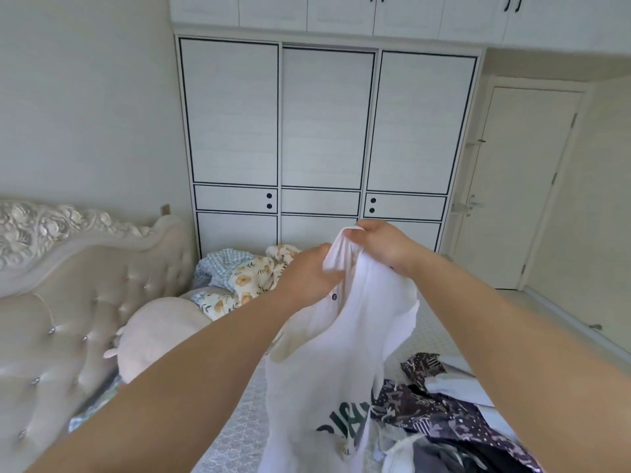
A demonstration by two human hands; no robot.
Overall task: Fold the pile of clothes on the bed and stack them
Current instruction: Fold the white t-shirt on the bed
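A white T-shirt point(345, 353) is held up in the air over the bed point(235, 428), long axis near vertical, hem trailing down beside the unfolded clothes pile point(454, 421) at lower right. The top edge is pinched by the right hand point(382, 247); just below and left of it, the left hand point(307, 278) is closed on the fabric. Both hands are nearly touching, so a spread apart is probably needed.

Bare bedspread point(235, 435) at lower centre lies open between the arms. The clothes pile point(444, 414) crowds the lower right; pillow point(160, 336) and crumpled bedding point(246, 278) block centre left.
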